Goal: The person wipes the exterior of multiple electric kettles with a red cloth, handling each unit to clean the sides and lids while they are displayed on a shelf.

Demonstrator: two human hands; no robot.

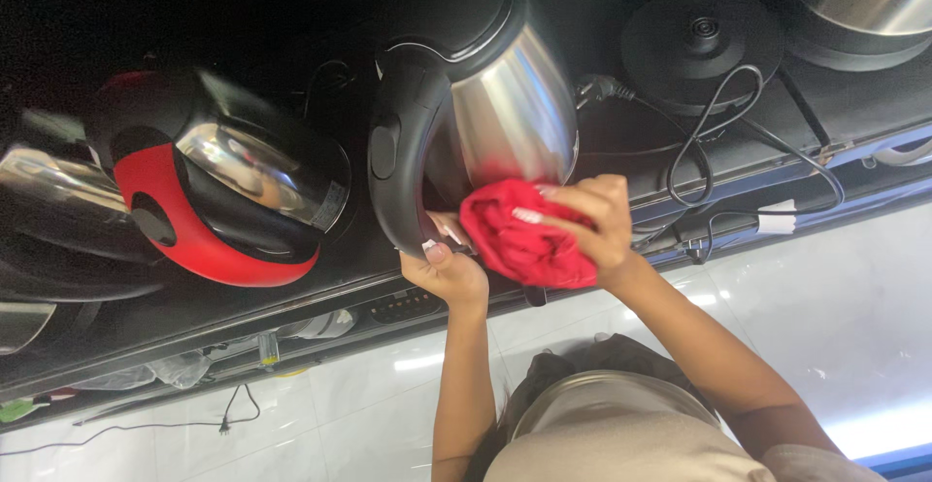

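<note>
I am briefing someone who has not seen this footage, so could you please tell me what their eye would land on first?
At the centre stands a shiny stainless-steel electric kettle with a black handle and lid, and a bright red crumpled cloth is pressed against its lower side by the right hand. The left hand grips the foot of the handle. To the left lies a red and black kettle with a steel body.
</note>
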